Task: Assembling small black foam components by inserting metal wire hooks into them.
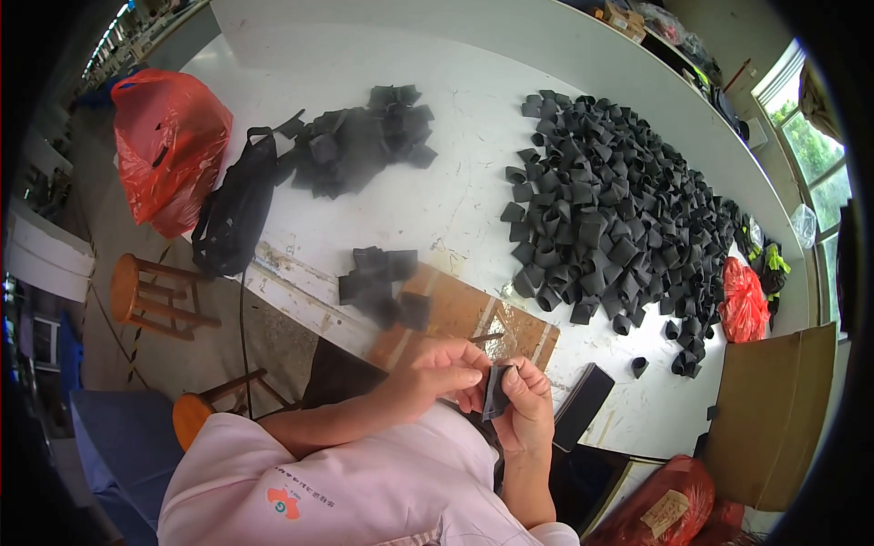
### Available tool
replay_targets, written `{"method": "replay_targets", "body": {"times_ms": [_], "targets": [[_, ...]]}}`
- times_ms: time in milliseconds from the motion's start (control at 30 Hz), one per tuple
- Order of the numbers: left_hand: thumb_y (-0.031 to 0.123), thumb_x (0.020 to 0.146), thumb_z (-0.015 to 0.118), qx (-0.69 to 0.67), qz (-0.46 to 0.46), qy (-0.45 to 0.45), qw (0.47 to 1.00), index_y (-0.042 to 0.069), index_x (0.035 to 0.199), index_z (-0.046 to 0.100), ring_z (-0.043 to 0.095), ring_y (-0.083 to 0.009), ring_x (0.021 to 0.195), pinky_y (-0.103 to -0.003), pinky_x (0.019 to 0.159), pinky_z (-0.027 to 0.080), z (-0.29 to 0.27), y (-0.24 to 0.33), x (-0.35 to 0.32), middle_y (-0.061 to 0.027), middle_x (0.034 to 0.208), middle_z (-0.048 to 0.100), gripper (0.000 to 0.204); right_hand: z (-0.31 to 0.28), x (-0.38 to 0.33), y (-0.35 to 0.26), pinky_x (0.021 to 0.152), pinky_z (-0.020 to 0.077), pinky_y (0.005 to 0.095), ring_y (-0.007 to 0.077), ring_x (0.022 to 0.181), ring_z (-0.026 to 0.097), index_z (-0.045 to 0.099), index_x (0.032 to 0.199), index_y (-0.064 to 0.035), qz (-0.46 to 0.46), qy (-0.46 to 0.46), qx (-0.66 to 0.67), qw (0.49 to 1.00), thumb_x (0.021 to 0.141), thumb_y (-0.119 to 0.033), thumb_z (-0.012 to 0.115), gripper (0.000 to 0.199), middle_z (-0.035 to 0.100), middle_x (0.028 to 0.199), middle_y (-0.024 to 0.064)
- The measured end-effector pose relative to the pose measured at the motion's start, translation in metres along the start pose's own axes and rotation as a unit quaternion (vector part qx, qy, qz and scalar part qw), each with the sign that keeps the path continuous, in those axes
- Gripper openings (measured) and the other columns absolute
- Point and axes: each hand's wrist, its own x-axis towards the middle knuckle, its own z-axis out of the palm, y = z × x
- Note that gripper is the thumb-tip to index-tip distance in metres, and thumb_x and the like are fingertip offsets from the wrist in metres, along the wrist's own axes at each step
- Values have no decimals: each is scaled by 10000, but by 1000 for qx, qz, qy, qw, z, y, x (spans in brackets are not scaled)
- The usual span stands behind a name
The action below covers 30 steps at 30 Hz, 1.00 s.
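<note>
The head view looks down on a white surface (437, 191) strewn with black pieces. At far left a red bag (164, 136) sits off the edge, above a wooden stool (150, 296), and a black bag (232, 214) hangs over the surface's rim beside it. A second stool (205, 409) stands lower, near the person's pink sleeve. Right of the black bag lies a flat heap (360, 141) of black squares, and nearer the person a small stack (378, 287) of the same rests partly on a brown board (464, 318).

The left hand (442, 373) and the right hand (523, 405) meet just below the board, close to the chest. Between them they hold one black piece (496, 391), upright and off the surface. The left fingers (469, 359) are pinched on its left edge; the right fingers (528, 378) are curled shut around its right side. Whether the piece is flat or already rolled cannot be told.

Just right of the hands a black flat block (584, 405) lies on the surface. Further right spreads a large pile (614, 209) of black rolled tubes, with a few loose ones near it. Beyond it are a small red bag (742, 300), a cardboard box (774, 419) and, at the bottom, another red sack (665, 510).
</note>
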Motion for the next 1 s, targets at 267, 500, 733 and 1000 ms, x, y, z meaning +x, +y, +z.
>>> {"method": "replay_targets", "body": {"times_ms": [267, 500, 733, 1000], "targets": [[23, 802, 548, 49, -15, 16, 999, -17, 855, 573, 572, -119, 656, -235, 595, 464, 4, -4, 12, -80, 748, 598, 70, -8, 4, -8, 526, 502, 263, 154, 587, 585, 552, 819, -10, 21, -11, 9, 1000, 805, -105, 602, 108, 603, 741, 82], [24, 807, 546, 159, 35, 84, 983, -10, 809, 563, 506, -36, 604, -189, 522, 412, 3, -14, 17, -5, 686, 567, 38, -8, 15, -8, 552, 413, 198, 51, 611, 488, 574, 784, 27, -130, 80, -366, 918, 779, -56, 621, 95, 574, 663, 17], [120, 829, 554, 215, 32, 114, 970, 3, 802, 565, 524, -43, 589, -174, 527, 415, 8, -21, 10, -6, 659, 565, 120, -6, 7, -5, 471, 374, 198, 67, 520, 471, 579, 789, -2, -52, 62, -270, 959, 822, -68, 581, 74, 544, 629, 7], [49, 786, 509, 228, 125, 242, 935, -19, 797, 576, 530, -116, 526, -252, 476, 429, 12, -27, -6, -71, 616, 558, 96, -5, 15, -1, 551, 433, 223, 83, 607, 515, 575, 812, 26, -124, -25, -496, 859, 822, -97, 584, 124, 586, 706, 44]]}}
